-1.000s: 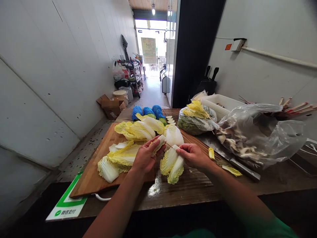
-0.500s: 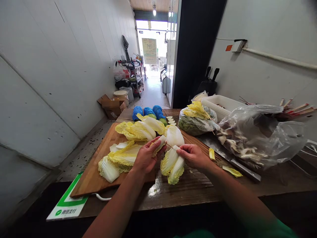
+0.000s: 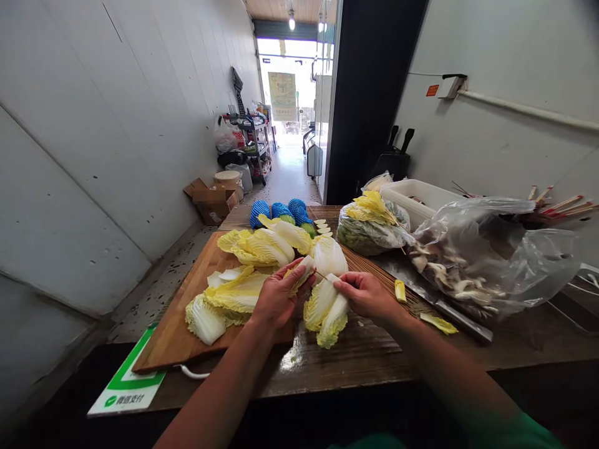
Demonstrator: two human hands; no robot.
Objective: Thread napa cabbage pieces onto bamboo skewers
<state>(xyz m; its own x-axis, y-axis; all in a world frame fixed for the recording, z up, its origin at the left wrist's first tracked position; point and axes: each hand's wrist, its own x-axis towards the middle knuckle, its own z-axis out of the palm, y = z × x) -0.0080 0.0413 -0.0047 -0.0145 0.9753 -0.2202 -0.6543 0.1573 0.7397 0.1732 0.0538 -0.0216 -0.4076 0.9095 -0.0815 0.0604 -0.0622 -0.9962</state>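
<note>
My left hand (image 3: 281, 294) is closed around a folded napa cabbage leaf (image 3: 306, 268), its white stem end pointing to the right. A thin wooden skewer (image 3: 320, 274) runs from that leaf to a second cabbage leaf (image 3: 326, 308). My right hand (image 3: 367, 294) pinches this second leaf at its white top end, and its yellow, frilly part hangs down over the table. Behind the hands lies a pale head of cabbage (image 3: 330, 252). More cabbage leaves (image 3: 236, 290) rest on the wooden cutting board (image 3: 187, 324) to the left of my hands.
Several bare skewers (image 3: 369, 265) lie beside a knife (image 3: 463, 320). Further right is a clear plastic bag with mushrooms (image 3: 468, 280), in front of a white bin (image 3: 421, 193). Vegetables in blue netting (image 3: 281, 211) stand at the far edge. A green-and-white sign (image 3: 135, 383) lies front left.
</note>
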